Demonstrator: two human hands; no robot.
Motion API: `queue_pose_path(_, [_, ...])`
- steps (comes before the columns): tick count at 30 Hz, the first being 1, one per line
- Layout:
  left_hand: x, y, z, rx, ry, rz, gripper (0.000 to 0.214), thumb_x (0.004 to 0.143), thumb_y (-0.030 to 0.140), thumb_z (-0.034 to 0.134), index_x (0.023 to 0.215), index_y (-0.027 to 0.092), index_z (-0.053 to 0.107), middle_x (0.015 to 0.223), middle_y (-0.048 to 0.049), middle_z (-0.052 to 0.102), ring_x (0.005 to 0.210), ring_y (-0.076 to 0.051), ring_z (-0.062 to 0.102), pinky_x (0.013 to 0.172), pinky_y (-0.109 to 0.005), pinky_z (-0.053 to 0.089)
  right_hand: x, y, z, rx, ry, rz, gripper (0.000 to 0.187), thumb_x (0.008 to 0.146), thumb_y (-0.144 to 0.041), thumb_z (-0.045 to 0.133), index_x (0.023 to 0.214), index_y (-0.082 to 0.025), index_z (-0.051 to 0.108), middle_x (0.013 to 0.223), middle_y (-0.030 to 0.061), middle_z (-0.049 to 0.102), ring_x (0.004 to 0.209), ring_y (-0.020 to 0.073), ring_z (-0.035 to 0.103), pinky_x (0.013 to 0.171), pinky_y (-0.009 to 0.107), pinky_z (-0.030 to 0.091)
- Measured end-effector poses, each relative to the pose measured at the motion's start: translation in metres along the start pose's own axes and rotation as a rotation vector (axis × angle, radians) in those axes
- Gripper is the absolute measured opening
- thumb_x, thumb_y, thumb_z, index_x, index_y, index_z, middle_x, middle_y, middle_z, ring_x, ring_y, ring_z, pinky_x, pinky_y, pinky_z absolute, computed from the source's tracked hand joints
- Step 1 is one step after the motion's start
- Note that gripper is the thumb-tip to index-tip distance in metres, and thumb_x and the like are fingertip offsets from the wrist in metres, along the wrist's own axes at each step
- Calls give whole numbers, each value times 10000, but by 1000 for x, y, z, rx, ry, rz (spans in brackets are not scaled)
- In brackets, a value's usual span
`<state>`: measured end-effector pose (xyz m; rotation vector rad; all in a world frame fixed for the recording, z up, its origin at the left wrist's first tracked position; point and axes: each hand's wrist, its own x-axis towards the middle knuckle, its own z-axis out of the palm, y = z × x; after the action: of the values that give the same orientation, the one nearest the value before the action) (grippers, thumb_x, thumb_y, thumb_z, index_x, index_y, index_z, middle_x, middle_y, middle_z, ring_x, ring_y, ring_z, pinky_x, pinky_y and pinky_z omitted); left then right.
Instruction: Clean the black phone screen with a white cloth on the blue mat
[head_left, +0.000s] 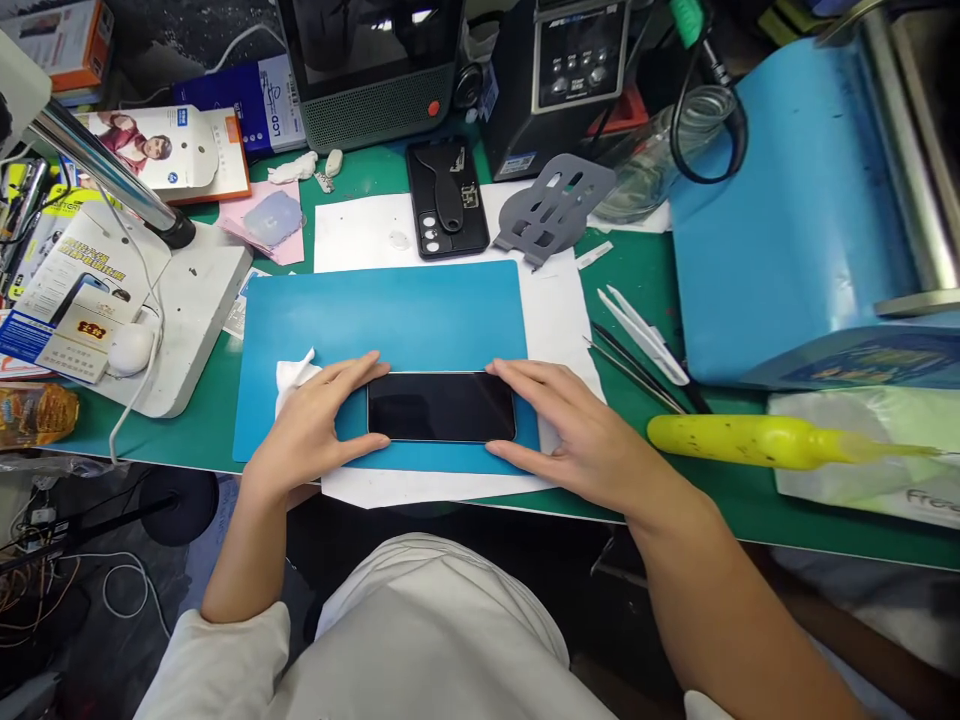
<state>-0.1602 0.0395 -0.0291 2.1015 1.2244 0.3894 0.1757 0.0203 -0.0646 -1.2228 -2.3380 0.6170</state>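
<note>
A smartphone [441,407] with a dark screen lies sideways on the blue mat [382,310], screen facing up. My left hand [319,420] grips its left end, thumb at the near corner and fingers at the far one. At the opposite end my right hand [559,425] holds the two right corners in the same way, thumb near and fingers far. A crumpled white tissue [294,374] sits on the mat just beyond my left hand. White paper [559,310] shows from under the mat.
Tweezers [645,335] and a yellow bottle [742,442] lie to the right. Behind the mat are a black phone case [469,215] and a grey stand [559,205]. A white lamp base [202,300] stands left; a blue machine [780,220] is at right.
</note>
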Motion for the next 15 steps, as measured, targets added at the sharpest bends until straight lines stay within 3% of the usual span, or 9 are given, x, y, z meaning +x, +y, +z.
queue_pose_path(4, [0, 0, -1, 6, -9, -8, 877, 973, 491, 755, 1692, 354, 270, 1604, -45, 583, 1515, -311, 499, 1212, -504, 447, 0, -1, 2, 20, 9, 37, 819, 1021, -450, 631, 1718, -332, 219, 1515, 145, 594, 1392, 335, 605, 1115, 507, 569])
queue_pose_path(10, [1, 1, -2, 22, -18, -2, 853, 984, 495, 736, 1690, 360, 276, 1605, -46, 580, 1515, -314, 497, 1226, -513, 439, 1, -2, 1, 60, 27, 96, 1018, 992, -505, 660, 1736, -337, -14, 1592, 134, 547, 1463, 350, 531, 1167, 570, 509])
queue_pose_path(15, [1, 1, -2, 30, -14, 44, 920, 961, 496, 768, 1700, 372, 235, 1628, -68, 548, 1512, -325, 494, 1229, -520, 432, 0, -2, 2, 59, 38, 106, 1017, 985, -536, 659, 1736, -327, 6, 1576, 141, 562, 1462, 352, 527, 1151, 571, 517])
